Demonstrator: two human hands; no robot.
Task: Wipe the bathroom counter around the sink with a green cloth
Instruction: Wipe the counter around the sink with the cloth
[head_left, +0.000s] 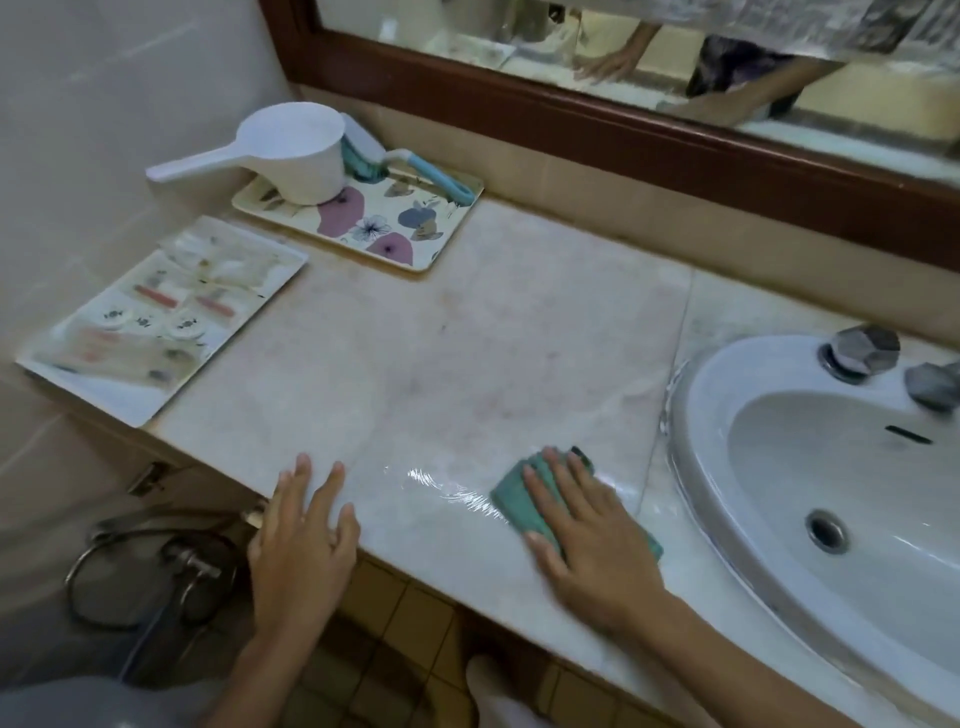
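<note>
Fingers of the left hand (298, 540) were loosely spread and flat, resting empty on the front edge of the marble counter (415, 338), apparently as a brace. To its right, the right hand (582, 530) lay palm-down with its fingers (540, 493) splayed over the folded green cloth (514, 499), pressing it flat against the stone rather than pinching it. The cloth sat near the front edge, just left of the white sink (696, 395), with a shiny wet streak (441, 483) running leftward from it.

To do this pass well, I judged that the palm should keep even pressure so the whole fold stays in contact, and strokes should overlap, working from the faint brownish stains mid-counter toward the basin rim, then following the rim's curve where water had pooled.

At far left, a white tray (156, 322) of small toiletries overhung the counter's end; behind it a floral tray (374, 223) carried a white plastic dipper (291, 150) and a blue-handled brush (415, 166). Both would block wiping beneath them. A wood-framed mirror (623, 130) ran along the back wall, and chrome taps (860, 353) stood on the sink's far rim. Tan floor tiles showed below.
</note>
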